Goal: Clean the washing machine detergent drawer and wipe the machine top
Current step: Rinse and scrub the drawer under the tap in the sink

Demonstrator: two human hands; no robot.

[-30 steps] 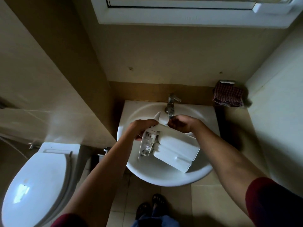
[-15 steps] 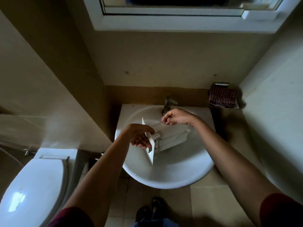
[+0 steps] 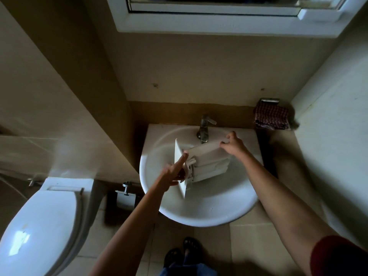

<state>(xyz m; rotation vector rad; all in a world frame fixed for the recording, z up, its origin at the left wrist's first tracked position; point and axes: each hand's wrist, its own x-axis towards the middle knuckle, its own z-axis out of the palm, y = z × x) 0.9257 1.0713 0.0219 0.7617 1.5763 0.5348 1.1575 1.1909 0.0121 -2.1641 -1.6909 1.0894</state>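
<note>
The right hand pinches the far right end of the detergent drawer, fingers curled over its upper edge. The left hand lays a straight index finger against the drawer's flat front panel. Its other fingers sit in shadow beside the panel, so I cannot tell whether they grip it.

The drawer is white moulded plastic, tipped on its side and held in the air between the hands. It hangs over the bowl of the white sink, just below the metal tap.

It looks light, hollow and rigid, so two hands will manage it easily. If it is wet or soapy, the smooth walls will probably be slippery. The thin ribs and small fittings behind the panel look easiest to snap. The safer holds seem to be the broad front panel and the solid side walls at the back end.

A checked cloth hangs at far right. A toilet stands near left.
</note>
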